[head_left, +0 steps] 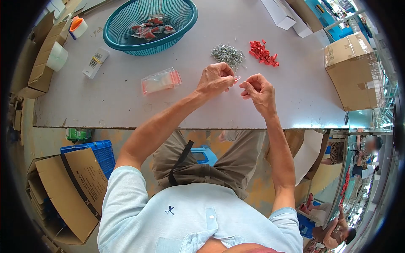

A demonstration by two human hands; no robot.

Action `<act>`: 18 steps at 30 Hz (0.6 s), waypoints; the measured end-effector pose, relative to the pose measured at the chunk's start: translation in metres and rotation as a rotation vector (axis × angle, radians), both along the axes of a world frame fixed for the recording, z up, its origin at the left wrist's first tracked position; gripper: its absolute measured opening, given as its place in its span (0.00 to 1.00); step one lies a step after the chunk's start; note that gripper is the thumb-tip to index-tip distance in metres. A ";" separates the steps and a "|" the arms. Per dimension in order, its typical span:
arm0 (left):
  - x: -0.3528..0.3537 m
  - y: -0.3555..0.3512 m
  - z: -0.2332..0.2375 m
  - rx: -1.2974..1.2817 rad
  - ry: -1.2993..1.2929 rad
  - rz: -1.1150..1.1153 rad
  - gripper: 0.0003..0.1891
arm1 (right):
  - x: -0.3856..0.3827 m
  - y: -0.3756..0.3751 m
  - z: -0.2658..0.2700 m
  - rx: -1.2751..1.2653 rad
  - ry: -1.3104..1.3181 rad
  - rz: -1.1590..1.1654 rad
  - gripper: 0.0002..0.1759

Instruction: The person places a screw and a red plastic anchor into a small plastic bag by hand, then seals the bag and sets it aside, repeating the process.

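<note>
My left hand (216,79) pinches a small clear plastic bag (237,78) with a bit of red on it. Just to its right is my right hand (260,93), fingers closed in a pinch; whatever they hold, if anything, is too small to make out. Beyond my left hand lies a heap of silvery screws (228,55). A pile of red plastic plugs (263,53) sits to the right of the screws. On the left rests a stack of clear bags with red edges (161,81). Farther back, a teal basket (110,31) contains several filled bags (147,33) with red pieces.
The white table (303,90) ends at a front edge close to my lap. A cardboard box (352,74) stands at the right, and tape rolls (57,57) and a small labelled box (96,62) are at the left. Other people sit at the far right.
</note>
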State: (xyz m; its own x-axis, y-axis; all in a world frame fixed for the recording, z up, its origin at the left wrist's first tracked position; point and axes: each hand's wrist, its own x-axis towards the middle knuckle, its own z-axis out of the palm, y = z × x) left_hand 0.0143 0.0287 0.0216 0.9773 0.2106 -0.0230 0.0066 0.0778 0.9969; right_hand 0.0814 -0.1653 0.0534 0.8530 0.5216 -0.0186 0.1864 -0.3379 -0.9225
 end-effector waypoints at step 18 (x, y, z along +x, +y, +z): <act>0.002 0.002 -0.003 0.012 0.010 -0.014 0.09 | 0.005 -0.003 -0.009 -0.203 -0.350 -0.062 0.04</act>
State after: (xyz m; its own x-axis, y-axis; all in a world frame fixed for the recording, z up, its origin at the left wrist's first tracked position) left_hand 0.0162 0.0308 0.0186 0.9799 0.1969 -0.0305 0.0178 0.0660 0.9977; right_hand 0.0859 -0.1678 0.0439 0.8557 0.4849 0.1808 0.4509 -0.5272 -0.7202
